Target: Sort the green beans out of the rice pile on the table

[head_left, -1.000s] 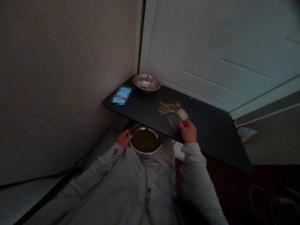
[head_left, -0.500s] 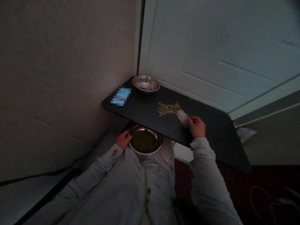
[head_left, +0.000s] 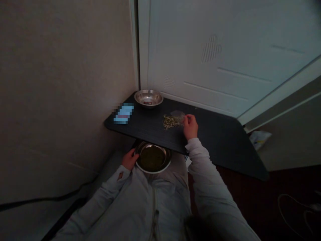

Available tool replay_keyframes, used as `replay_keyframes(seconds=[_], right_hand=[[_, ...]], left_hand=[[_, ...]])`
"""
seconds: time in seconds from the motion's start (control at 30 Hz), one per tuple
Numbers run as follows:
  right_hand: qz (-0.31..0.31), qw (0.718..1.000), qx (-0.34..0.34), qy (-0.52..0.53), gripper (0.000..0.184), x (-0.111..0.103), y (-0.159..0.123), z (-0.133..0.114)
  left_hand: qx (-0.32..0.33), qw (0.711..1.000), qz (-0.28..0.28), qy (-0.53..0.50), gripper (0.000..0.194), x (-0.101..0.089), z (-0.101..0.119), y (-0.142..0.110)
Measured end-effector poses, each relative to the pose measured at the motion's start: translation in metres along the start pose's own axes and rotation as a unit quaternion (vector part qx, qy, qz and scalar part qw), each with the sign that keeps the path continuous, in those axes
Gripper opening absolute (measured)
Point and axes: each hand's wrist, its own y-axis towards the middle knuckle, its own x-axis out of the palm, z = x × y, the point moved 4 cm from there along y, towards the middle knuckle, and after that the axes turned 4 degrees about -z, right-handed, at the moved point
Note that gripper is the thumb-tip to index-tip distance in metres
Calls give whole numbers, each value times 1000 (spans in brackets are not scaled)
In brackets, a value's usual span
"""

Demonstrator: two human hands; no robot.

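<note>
My left hand grips the left rim of a metal bowl resting on my lap under the table edge. Dark green grains, too dim to name, fill its bottom. Above the table, my right hand pinches a thin, see-through plastic piece. Whether this is a bag or a flat sheet I cannot tell. Just left of my fingers, a small heap of pale and greenish seeds lies on the dark tabletop; the plastic covers part of it.
A second metal bowl stands at the table's back left corner. Beside it lies a blurred-out bright phone-like object. A white door borders the table behind, a wall at left. A white packet is past the right end.
My right hand has moved left with the plastic piece, which now lies over the heap's right part. The seeds cover a smaller visible patch. My left hand stays on the bowl; the view has shifted.
</note>
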Motion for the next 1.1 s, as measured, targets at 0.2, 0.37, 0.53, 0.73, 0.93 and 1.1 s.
replay_keyframes(seconds=[0.2, 0.37, 0.53, 0.73, 0.93, 1.1], right_hand=[[-43, 998, -20, -31, 26, 17, -10, -2], [-73, 995, -29, -59, 29, 15, -16, -5], [-87, 993, -53, -63, 25, 17, -16, -6], [-92, 992, -66, -60, 25, 18, -15, -5], [-117, 988, -84, -48, 24, 20, -18, -9], [-147, 985, -90, -28, 24, 22, -21, -11]], left_hand=[[-7, 1000, 3, 24, 39, -2, 9, -3], [-16, 999, -3, 45, 36, -3, 16, -6], [-20, 999, -1, 43, 38, -3, 15, -6], [-21, 999, 1, 40, 39, -2, 11, -3], [-30, 999, 8, 32, 41, -2, 11, -4], [-30, 998, 7, 54, 41, -3, 14, -5]])
